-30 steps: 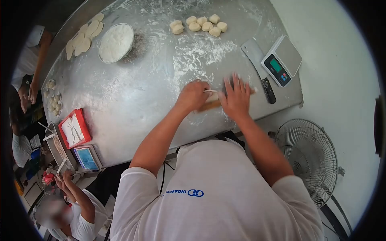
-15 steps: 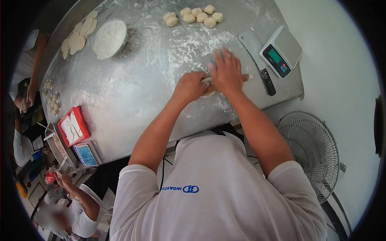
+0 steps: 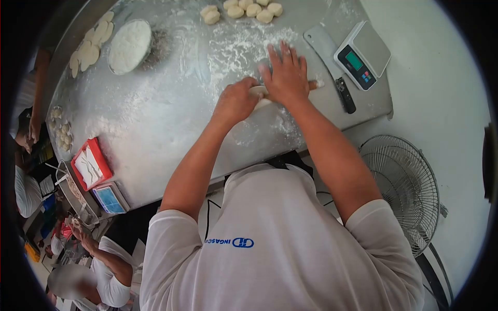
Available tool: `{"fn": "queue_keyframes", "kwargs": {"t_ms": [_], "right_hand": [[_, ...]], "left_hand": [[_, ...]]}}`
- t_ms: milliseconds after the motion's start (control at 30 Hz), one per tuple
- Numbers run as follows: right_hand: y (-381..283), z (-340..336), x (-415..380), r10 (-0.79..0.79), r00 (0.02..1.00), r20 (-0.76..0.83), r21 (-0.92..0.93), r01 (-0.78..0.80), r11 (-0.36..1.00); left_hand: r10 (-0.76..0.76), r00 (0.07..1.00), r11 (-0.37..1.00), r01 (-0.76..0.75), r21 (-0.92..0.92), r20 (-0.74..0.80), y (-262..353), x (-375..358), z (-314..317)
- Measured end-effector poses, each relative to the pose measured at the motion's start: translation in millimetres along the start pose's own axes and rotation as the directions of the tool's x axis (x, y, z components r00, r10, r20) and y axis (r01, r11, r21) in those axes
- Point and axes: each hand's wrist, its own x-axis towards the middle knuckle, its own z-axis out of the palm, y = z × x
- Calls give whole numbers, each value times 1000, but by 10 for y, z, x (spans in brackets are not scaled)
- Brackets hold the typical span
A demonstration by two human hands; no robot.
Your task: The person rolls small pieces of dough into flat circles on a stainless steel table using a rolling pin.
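As the left hand (image 3: 234, 102) curls its fingers around the near edge of a piece of dough (image 3: 258, 90), the right hand (image 3: 286, 78) lies nearly flat, fingers spread and gripping nothing, over a wooden rolling pin (image 3: 313, 84) on a floured metal table (image 3: 171, 155). The dough sits between the hands, partly hidden by them; a tug from the left during a hard press could tear or stretch it lopsided, and those fingertips, so near the pin, risk a pinch. Uneven flour beneath could let the dough stick. Just beyond the pin's exposed end lies a cleaver (image 3: 320, 46), its black handle near enough to be knocked if the pin runs sideways, with a digital scale (image 3: 361, 59) beside it. Farther off, dough balls (image 3: 264, 15) sit uncovered and touching, liable to dry or cling together, while flat dough rounds (image 3: 89, 53) overlap beyond a bowl (image 3: 150, 45) of flour and could stick where they meet.
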Motion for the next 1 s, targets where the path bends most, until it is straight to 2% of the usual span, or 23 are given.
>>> {"fn": "queue_keyframes", "kwargs": {"t_ms": [33, 67, 133, 200, 233, 300, 367, 467, 533, 600, 633, 700, 733, 800, 833, 933, 1000], "right_hand": [[2, -91, -173, 3, 1000, 29, 33, -4, 999], [13, -161, -374, -2, 998, 62, 67, -3, 998], [173, -243, -975, -109, 989, 100, 12, 108, 994], [230, -429, -1461, -140, 982, 125, 43, 135, 990], [245, -398, -1464, -136, 983, 121, 23, 134, 991], [228, -322, -1425, -113, 987, 118, -15, 116, 993], [79, -212, -829, -77, 994, 78, -78, 83, 993], [-13, -57, -208, -40, 999, 13, -58, 41, 997], [6, 28, 40, -43, 997, -57, -6, 43, 999], [23, -79, -217, -15, 1000, -16, 38, 16, 999], [44, -144, -469, -5, 1000, 19, 60, 4, 998], [172, -253, -1064, -89, 990, 109, -3, 90, 996], [205, -339, -1293, -99, 986, 135, 1, 100, 995], [260, -438, -1595, -108, 975, 195, 14, 107, 994], [233, -412, -1494, -111, 980, 162, -9, 114, 993], [93, -238, -742, -103, 992, 72, -49, 107, 993], [-1, -61, -353, -85, 996, 20, -32, 86, 996]], "left_hand": [[9, 997, 995, -16, 95, 76, 0, 14, -35], [4, 997, 999, -6, 38, 75, -2, -11, -53], [-20, 996, 996, 27, -88, 88, -35, -152, -14], [-95, 981, 946, 143, -292, 171, -129, -283, 49], [-127, 966, 899, 208, -385, 225, -172, -354, 94], [-87, 986, 932, 131, -338, 144, -222, -418, 169], [-73, 994, 944, 95, -315, 81, -197, -420, 167], [-150, 986, 948, 121, -293, -79, -51, -217, 52], [-40, 996, 986, 26, -166, -78, -15, -118, 16], [39, 999, 999, -39, -11, -22, -87, -52, 25], [3, 1000, 998, -4, -63, -18, -65, -91, -1], [-73, 997, 982, 73, -173, 7, -44, -223, 4], [-67, 998, 952, 65, -299, 2, -171, -281, 97], [-128, 988, 897, 154, -414, 89, -268, -409, 165], [-156, 978, 863, 204, -463, 142, -310, -447, 208], [-125, 985, 896, 164, -413, 121, -411, -385, 283], [-125, 992, 954, 111, -278, -34, -145, -319, 165]]}}
